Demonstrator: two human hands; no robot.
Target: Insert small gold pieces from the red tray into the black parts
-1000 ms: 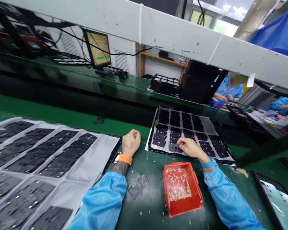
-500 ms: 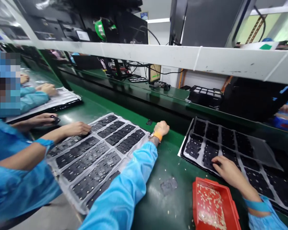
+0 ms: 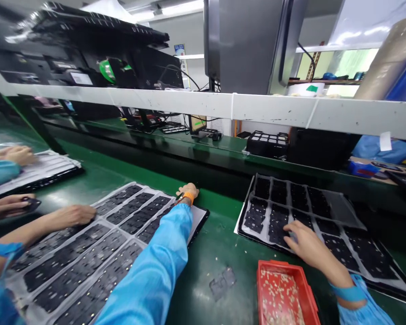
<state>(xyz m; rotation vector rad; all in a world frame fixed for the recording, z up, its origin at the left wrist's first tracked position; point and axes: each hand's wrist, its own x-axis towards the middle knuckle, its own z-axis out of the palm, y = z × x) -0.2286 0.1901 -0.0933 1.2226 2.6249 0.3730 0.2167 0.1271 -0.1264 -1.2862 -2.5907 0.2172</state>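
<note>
My left hand [image 3: 188, 192], with an orange wristband, reaches to the far right corner of the left tray [image 3: 113, 225]. Its fingers are curled together, with a dark sliver near them that I cannot identify. Rows of thin black plastic parts with small light dots fill that tray. My right hand [image 3: 302, 241], wearing a blue wristband, is over the near side of the right tray [image 3: 266, 228], which holds similar black parts. Thumb and forefinger are pinched there on something greyish and mostly hidden. A red bin [image 3: 299, 271] of small pale pieces stands just below this hand.
Two clear plastic pieces [image 3: 222, 283] lie on the green table [image 3: 203, 248] between the trays, among scattered pale bits. At left, a co-worker's hand [image 3: 71, 215] touches the left tray. A white shelf beam [image 3: 203, 103] crosses behind the table.
The view has shifted, so most things sit further left. My left hand has come in over the left tray's far corner; the small black part on the table there no longer shows. My right hand stays pinched.
</note>
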